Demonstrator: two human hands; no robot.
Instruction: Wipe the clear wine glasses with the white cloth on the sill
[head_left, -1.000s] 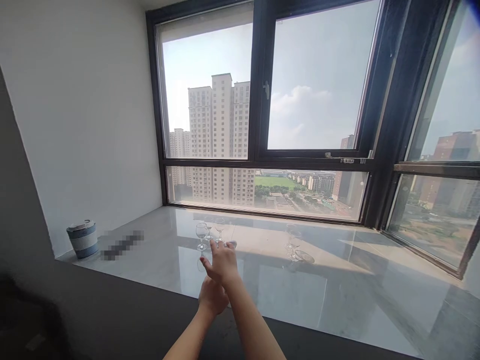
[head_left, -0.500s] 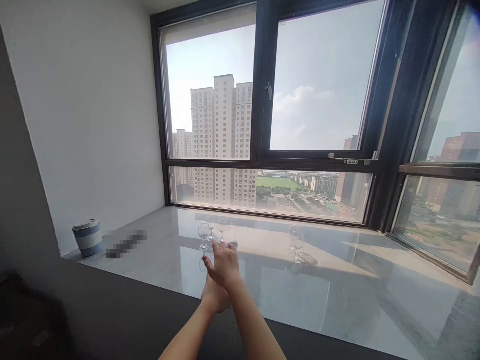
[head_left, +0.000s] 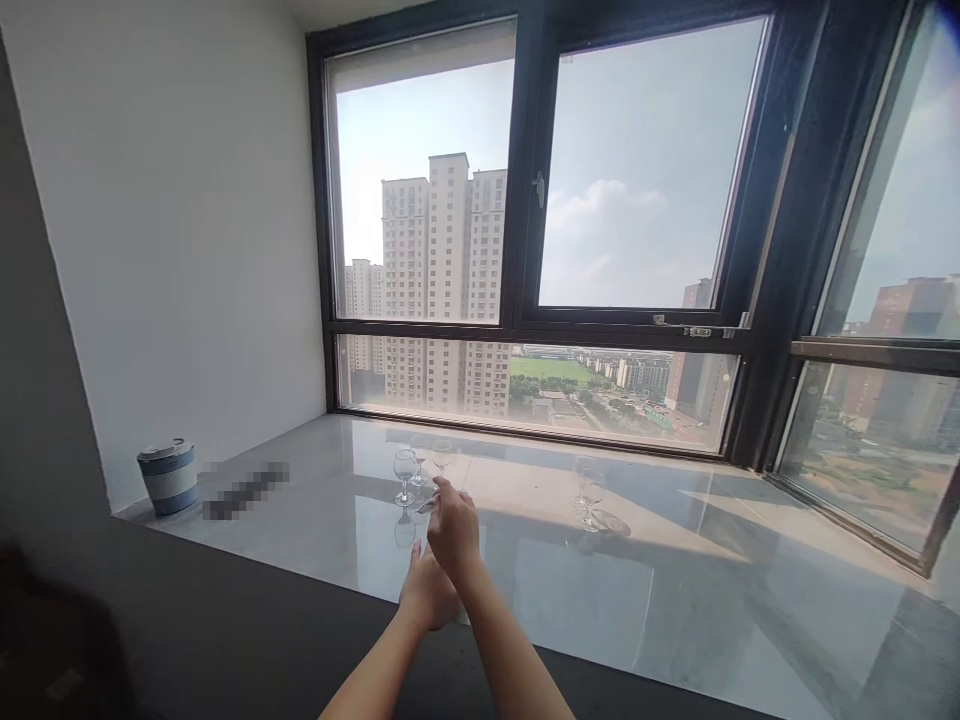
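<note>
Right hand [head_left: 454,522] near stemmed glasses [head_left: 405,464]

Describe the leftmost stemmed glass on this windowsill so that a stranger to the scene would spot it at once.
Start at the dark-framed window and drop to the glossy grey sill below. Just beyond the right hand is a cluster of clear stemmed glasses. Pick the leftmost glass, which stands nearer the sill's front edge than its two visible neighbours.

- We see a clear stemmed glass [head_left: 405,463] standing upright on the windowsill [head_left: 300,540], its reflection below.
- Just behind it, to the right, we find a second glass [head_left: 418,462], upright.
- Farther right, a third glass [head_left: 442,455] shows us its bowl; the right hand [head_left: 454,527] hides its lower part.
</note>
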